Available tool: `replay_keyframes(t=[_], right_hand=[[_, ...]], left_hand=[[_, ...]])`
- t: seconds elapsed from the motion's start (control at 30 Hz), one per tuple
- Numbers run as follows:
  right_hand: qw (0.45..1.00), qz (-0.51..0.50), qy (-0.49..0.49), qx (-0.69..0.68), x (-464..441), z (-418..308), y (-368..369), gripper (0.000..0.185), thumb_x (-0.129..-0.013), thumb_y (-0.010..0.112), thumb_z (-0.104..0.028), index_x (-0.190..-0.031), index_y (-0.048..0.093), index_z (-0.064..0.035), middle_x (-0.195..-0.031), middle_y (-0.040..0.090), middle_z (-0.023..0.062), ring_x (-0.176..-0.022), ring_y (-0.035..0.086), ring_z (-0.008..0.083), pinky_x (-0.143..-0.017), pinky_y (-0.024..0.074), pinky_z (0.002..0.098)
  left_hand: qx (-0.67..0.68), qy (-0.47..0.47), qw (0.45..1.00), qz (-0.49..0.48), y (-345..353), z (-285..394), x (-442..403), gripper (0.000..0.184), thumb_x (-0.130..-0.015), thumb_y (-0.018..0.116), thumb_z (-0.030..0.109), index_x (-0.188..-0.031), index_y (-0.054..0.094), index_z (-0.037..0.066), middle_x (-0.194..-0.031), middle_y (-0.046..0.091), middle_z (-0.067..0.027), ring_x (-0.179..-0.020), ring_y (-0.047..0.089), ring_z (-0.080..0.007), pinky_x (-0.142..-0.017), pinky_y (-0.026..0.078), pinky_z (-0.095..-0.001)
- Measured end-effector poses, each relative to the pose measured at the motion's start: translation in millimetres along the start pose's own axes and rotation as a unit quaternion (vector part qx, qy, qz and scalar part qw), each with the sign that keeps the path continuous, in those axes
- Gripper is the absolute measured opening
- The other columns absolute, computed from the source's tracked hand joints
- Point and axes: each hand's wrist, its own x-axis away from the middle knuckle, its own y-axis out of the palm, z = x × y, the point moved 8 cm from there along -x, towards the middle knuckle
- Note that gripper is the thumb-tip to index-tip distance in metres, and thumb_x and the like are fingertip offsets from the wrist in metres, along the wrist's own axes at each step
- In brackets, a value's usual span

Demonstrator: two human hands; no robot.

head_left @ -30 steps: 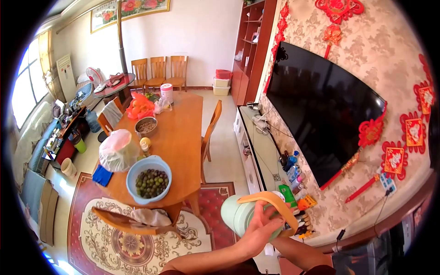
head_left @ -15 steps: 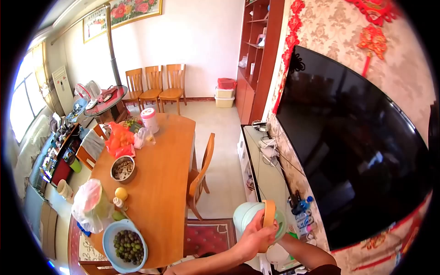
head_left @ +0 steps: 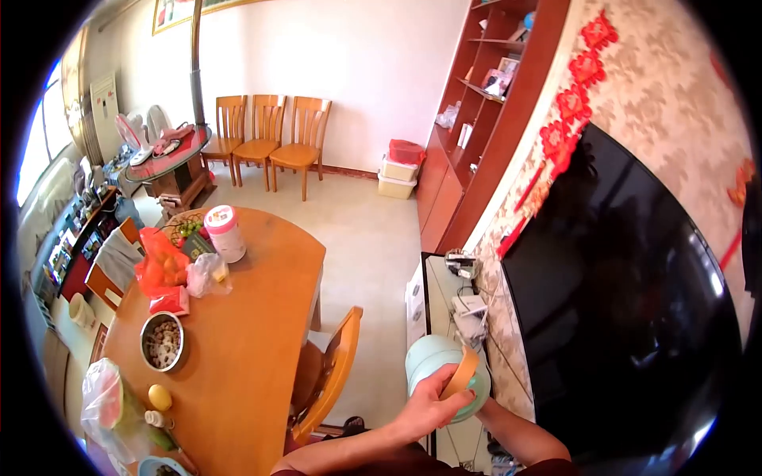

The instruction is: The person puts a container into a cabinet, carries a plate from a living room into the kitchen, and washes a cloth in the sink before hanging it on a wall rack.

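In front of me, at the lower middle right, is a mint-green jug (head_left: pixel 432 356) with a tan handle (head_left: pixel 461 371), tilted on its side. My left hand (head_left: pixel 435 406) reaches across from the left and is closed on the jug at its handle. My right hand (head_left: pixel 479 408) comes from the lower right to the jug's near end; its fingers are mostly hidden behind the jug. Under and beyond both hands runs a long, low TV cabinet (head_left: pixel 439 294).
A wooden table (head_left: pixel 246 333) on the left bears a metal bowl (head_left: pixel 164 342), a pink-and-white tub (head_left: pixel 225 233) and bagged fruit. A wooden chair (head_left: pixel 337 377) stands at its right side. A large television (head_left: pixel 619 309) rises at right; a red-brown shelf unit (head_left: pixel 450 187) stands ahead.
My view has moved forward and turned, so the table has shifted left and lower, and the shelf unit looks nearer. The jug stays in my hold, tilted slightly differently.
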Motion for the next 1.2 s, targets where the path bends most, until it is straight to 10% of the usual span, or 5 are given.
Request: replay_keyframes(t=[0.23,0.4,0.83,1.07,1.2], right_hand=[[0.985,0.085,-0.091,0.121,-168,-73,-35,0.017,-0.086,0.055,-0.016,-0.099,0.059,-0.0064,-0.084,0.064,0.0093,-0.075,0.064,0.0201,-0.064,0.0538,0.0325],[0.998,0.02,0.063,0.007,-286,-121,2,0.012,-0.088,0.055,-0.017,-0.09,0.056,-0.0048,-0.081,0.063,0.0091,-0.065,0.064,0.0202,-0.051,0.0519,0.031],[0.958,-0.206,0.143,0.142,-565,-233,107,0.032,-0.094,0.052,-0.028,-0.111,0.059,-0.0019,-0.092,0.06,0.0109,-0.082,0.068,0.0254,-0.065,0.0528,0.0313],[0.971,-0.179,0.115,0.112,-764,-284,145,0.039,-0.093,0.048,-0.036,-0.111,0.058,-0.0017,-0.093,0.061,0.0112,-0.08,0.068,0.0248,-0.064,0.0536,0.0316],[0.932,-0.153,0.041,0.327,-879,-334,157,0.04,-0.093,0.045,-0.039,-0.104,0.063,-0.0044,-0.096,0.062,0.0123,-0.078,0.068,0.0226,-0.063,0.0526,0.032]], left_hand=[[0.051,0.002,0.997,0.065,-81,51,-139,0.037,-0.087,0.062,0.012,-0.12,0.049,0.003,-0.078,0.055,0.0,-0.048,0.041,-0.0047,-0.04,0.031,-0.0216],[0.053,0.055,0.984,0.161,-155,67,-246,0.032,-0.085,0.055,0.007,-0.116,0.049,0.001,-0.064,0.052,-0.0009,-0.041,0.04,-0.0077,-0.037,0.03,-0.0226],[0.121,0.161,0.906,0.371,-338,139,-434,0.03,-0.083,0.048,0.009,-0.111,0.046,-0.002,-0.072,0.051,-0.0062,-0.044,0.041,-0.0095,-0.037,0.034,-0.023],[0.093,0.13,0.881,0.444,-475,184,-573,0.024,-0.084,0.044,0.015,-0.106,0.046,0.007,-0.072,0.047,-0.0027,-0.047,0.039,-0.0096,-0.04,0.032,-0.0222],[0.107,0.114,0.872,0.465,-529,238,-655,0.021,-0.082,0.045,0.014,-0.101,0.042,0.006,-0.071,0.044,-0.0024,-0.048,0.038,-0.0076,-0.039,0.032,-0.0215]])
